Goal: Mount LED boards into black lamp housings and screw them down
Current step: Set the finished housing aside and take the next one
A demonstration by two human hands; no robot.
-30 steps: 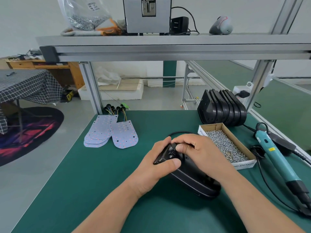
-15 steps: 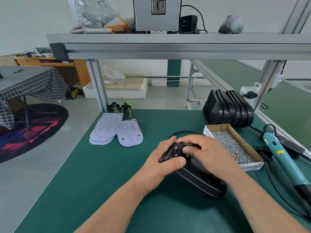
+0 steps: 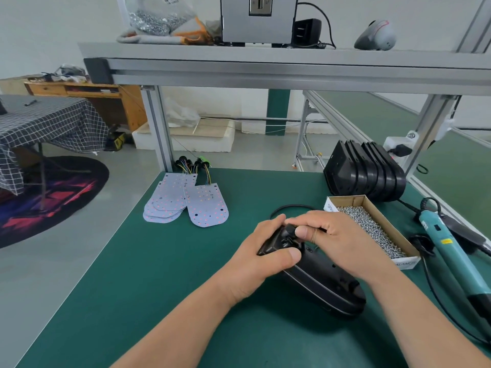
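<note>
**Q:** Which step is being shown?

**A:** Judging by the layout, a housing is being readied before any board goes in. The black lamp housing is lying toward the front right of the bench, its wide end pointing at the person. The left hand is gripping its narrow end, with the thumb laid across the top. The right hand is curling over the same end, its fingertips pinching a small black part there. The LED boards are lying fanned near the back left corner, well apart from the hands.

**Q:** What is the next move calling for?

**A:** Probably finishing that fitting, then fetching a board. The screw box is sitting just beside the right hand. The electric screwdriver is lying untouched along the right edge.

**Q:** What is resisting inspection?

**A:** The hands are covering the housing's narrow end, so it is unclear whether the pinched part is separate or moulded on. Which face of the housing is turned up is also hard to judge. A black loop is showing behind the hands, and it could be a cable or a gasket. The spare housings are standing nested near the back right corner, and their count is uncertain.
</note>
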